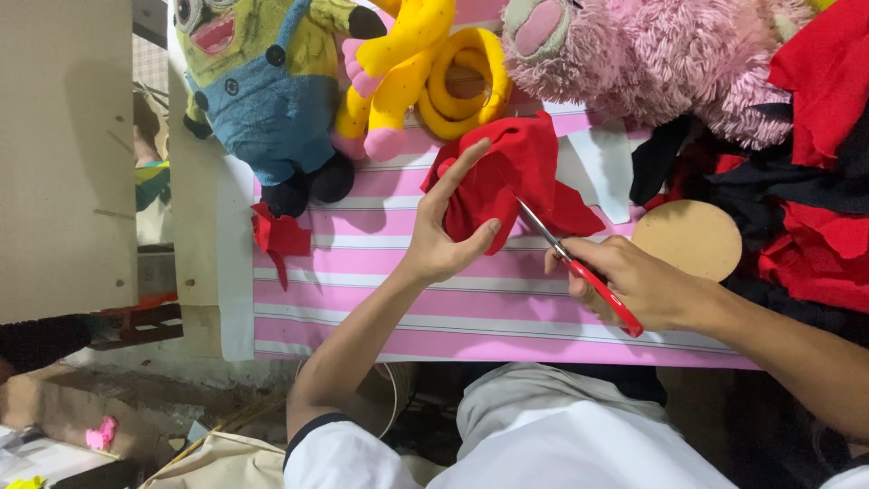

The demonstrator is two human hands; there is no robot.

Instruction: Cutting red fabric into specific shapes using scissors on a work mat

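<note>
Where our left hand (444,237) pinches it between thumb and fingers, we see the red cloth (507,181) as a soft, crumpled piece of plain bright fabric with uneven cut edges, one pointed flap trailing off to the right. It is held just above the table (380,299), which is covered with a pink sheet crossed by white stripes, and it sits near the far middle of that sheet. Our left hand is closed on the cloth from the near left side, the forefinger stretched up along its edge and the thumb pressing from below. Our right hand (634,285) is closed around the red handles of the scissors (579,267), whose metal blades reach up and left into the lower edge of the cloth, right beside our left thumb. A smaller red scrap (279,235) lies well apart on the left edge of the table. Beyond the cloth stand a yellow and blue plush toy (253,91), a yellow plush toy (407,63) with a looped tail, and a shaggy pink plush toy (652,54), all crowding the far side. A round tan disc (688,237) lies just right of the cloth, next to a heap of red and black fabric (815,181) on the right.
</note>
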